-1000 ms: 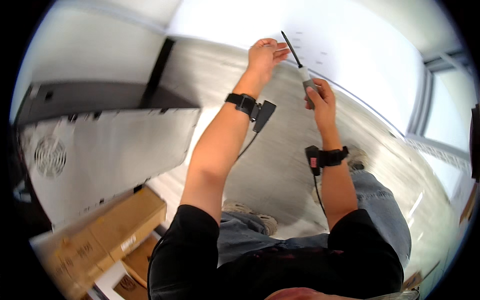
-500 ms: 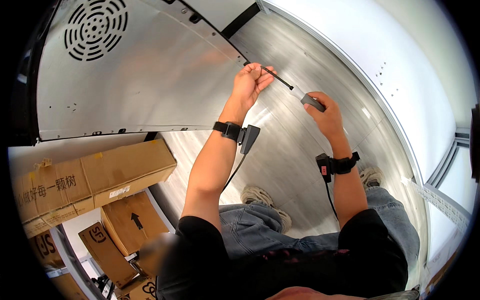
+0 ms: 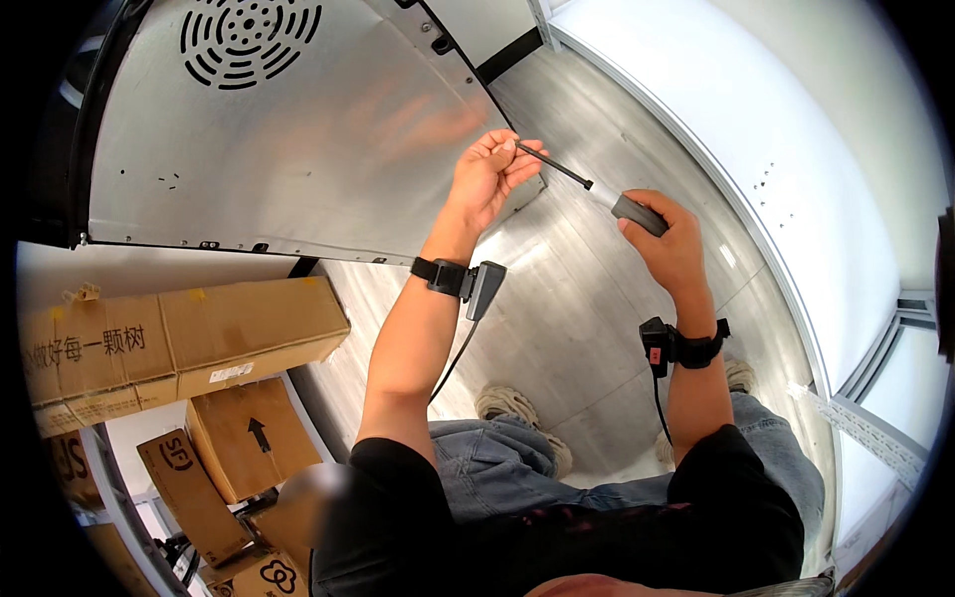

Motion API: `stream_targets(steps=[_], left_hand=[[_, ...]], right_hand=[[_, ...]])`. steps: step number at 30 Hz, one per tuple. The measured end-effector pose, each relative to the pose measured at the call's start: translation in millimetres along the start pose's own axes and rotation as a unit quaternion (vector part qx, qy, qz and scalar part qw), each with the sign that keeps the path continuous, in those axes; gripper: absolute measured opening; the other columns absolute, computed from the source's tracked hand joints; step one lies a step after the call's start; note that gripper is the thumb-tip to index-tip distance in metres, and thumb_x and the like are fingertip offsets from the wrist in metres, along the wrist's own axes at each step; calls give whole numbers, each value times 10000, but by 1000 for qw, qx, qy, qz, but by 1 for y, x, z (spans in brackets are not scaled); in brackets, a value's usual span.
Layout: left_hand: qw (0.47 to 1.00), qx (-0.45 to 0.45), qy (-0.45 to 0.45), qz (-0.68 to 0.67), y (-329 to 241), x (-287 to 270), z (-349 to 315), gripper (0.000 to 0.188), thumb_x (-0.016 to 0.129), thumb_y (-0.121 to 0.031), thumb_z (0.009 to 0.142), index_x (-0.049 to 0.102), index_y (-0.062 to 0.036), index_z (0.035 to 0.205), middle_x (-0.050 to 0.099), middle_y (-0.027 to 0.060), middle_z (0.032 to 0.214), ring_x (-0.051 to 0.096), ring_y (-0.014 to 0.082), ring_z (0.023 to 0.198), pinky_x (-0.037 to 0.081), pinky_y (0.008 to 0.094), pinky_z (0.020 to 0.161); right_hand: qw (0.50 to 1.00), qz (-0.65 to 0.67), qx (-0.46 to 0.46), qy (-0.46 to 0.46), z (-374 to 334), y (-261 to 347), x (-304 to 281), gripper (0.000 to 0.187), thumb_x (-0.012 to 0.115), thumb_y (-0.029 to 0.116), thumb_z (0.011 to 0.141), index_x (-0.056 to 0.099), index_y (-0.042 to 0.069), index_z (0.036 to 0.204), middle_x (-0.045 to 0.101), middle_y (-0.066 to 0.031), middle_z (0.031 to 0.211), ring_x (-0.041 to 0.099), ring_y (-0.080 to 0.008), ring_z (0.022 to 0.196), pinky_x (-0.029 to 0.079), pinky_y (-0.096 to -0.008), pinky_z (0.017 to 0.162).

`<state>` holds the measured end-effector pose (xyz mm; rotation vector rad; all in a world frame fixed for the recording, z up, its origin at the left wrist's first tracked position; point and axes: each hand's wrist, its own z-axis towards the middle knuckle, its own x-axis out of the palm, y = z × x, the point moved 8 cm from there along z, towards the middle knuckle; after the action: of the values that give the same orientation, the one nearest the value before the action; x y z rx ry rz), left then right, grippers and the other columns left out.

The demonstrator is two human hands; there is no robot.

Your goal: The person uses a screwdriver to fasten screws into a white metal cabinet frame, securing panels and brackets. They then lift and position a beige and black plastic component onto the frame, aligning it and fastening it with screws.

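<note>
My right hand (image 3: pixel 668 239) is closed round the grey handle of a screwdriver (image 3: pixel 640 213). A long thin dark shaft (image 3: pixel 559 167) reaches from a pale section ahead of the handle toward my left hand. Thumb and fingertips of my left hand (image 3: pixel 484 179) pinch the shaft's far end, with the other fingers loosely curled. Which tip the shaft carries is hidden by the fingers. Just beyond my left hand stands a silver sheet-metal panel (image 3: pixel 298 149) with slotted vents and a dark edge. My fingers are close to its right corner.
Several tiny dark pieces (image 3: pixel 171 181) lie on the metal panel. More small specks (image 3: pixel 766 184) show on the white panel (image 3: pixel 716 109) at the right. Cardboard boxes (image 3: pixel 254 323) are stacked at the left. Grey wood-look floor (image 3: pixel 567 338) lies beneath my hands.
My right hand has moved slightly right and down with the screwdriver. My left hand still pinches the shaft end. The metal panel appears shifted right and up in view.
</note>
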<state>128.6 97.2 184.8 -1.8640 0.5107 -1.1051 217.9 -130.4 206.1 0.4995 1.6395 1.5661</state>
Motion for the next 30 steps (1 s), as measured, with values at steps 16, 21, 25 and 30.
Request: stream_targets(steps=[16,21,25,30], left_hand=[[997,45,6,-62,-25,6,-10,129,408,-64,959,518,0,974,594,193,1056,622,285,979,574,303,809],[992,32,-2,-125,-38,9,-11,157,406,-108,968,519,-3,999,606,166,1034,629,269,951,566,314,812],[989,29,-19,-141,-45,20,-6,176,418,-141,968,527,-15,1025,619,133,1019,637,229,886,560,307,753],[984,30,-59,-166,-42,28,0,178,441,-172,965,542,-48,1042,639,90,980,636,177,792,542,260,669]], right_hand=[[998,-58,-20,-22,4,56,-1,251,700,123,725,657,41,958,643,-97,775,610,-196,682,472,-292,638],[979,-196,-47,-24,-8,109,12,342,680,90,703,548,47,1015,592,-140,732,618,-298,695,480,-348,624],[990,-110,-83,-31,-21,103,21,368,661,70,705,496,55,1034,581,-131,762,604,-293,672,465,-365,594],[993,-54,-90,-46,-24,95,32,345,668,80,723,517,45,1031,612,-132,838,608,-271,694,476,-351,624]])
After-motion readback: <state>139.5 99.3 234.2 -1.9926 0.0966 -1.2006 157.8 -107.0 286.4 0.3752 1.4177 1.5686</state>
